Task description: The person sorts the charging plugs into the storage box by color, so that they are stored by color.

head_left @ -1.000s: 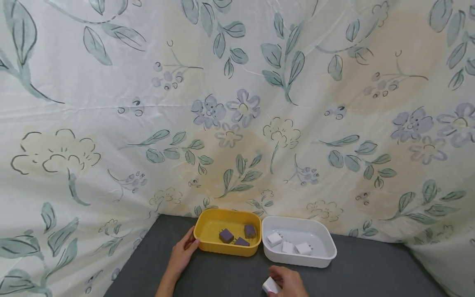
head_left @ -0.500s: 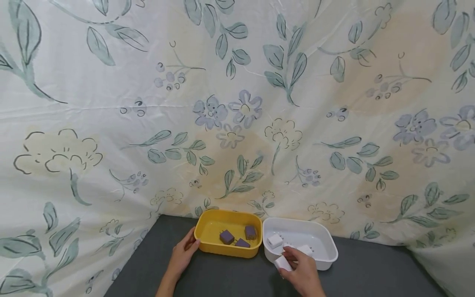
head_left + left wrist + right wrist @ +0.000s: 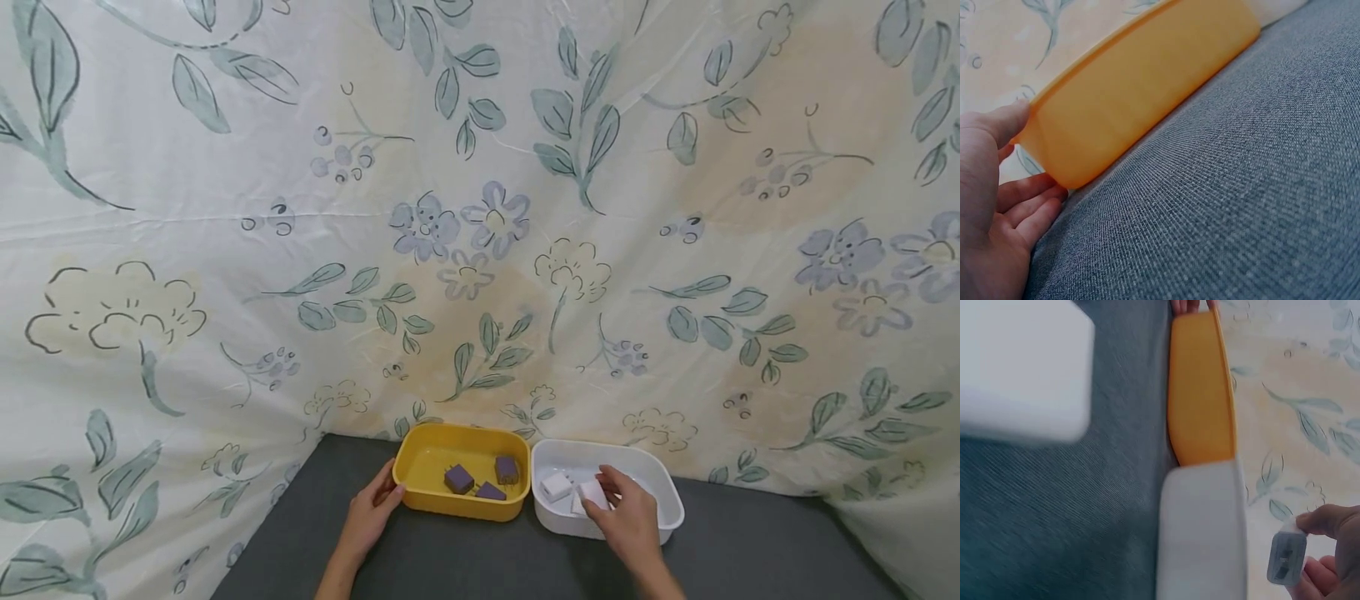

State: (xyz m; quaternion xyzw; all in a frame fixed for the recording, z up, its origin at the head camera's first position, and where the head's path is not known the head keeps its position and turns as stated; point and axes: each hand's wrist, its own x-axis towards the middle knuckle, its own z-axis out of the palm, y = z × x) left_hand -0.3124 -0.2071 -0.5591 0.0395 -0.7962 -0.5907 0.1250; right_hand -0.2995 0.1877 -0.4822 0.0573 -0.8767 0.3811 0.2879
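Note:
In the head view my right hand [image 3: 628, 510] is over the white bin [image 3: 547, 517], pinching a white charger plug [image 3: 593, 493] between thumb and fingers. The right wrist view shows that charger plug [image 3: 1286, 557] from its grey end, with dark slots. Another white charger plug [image 3: 557, 486] lies in the bin; my hand partly hides others. My left hand [image 3: 369, 507] holds the left end of the yellow bin [image 3: 457, 503], thumb at the front rim and fingers around the corner. Inside it lie three purple charger plugs [image 3: 459, 478]. In the left wrist view, fingertips touch the yellow bin [image 3: 1122, 94] near its base.
Both bins stand side by side on a dark grey cloth surface [image 3: 450, 558]. A floral curtain [image 3: 480, 250] hangs right behind them. A large blurred white object [image 3: 1016, 369] fills the upper left of the right wrist view; its kind is unclear.
My right hand has moved up and to the right with the charger plug, from in front of the bins to over the white bin. My left hand has stayed at the yellow bin.

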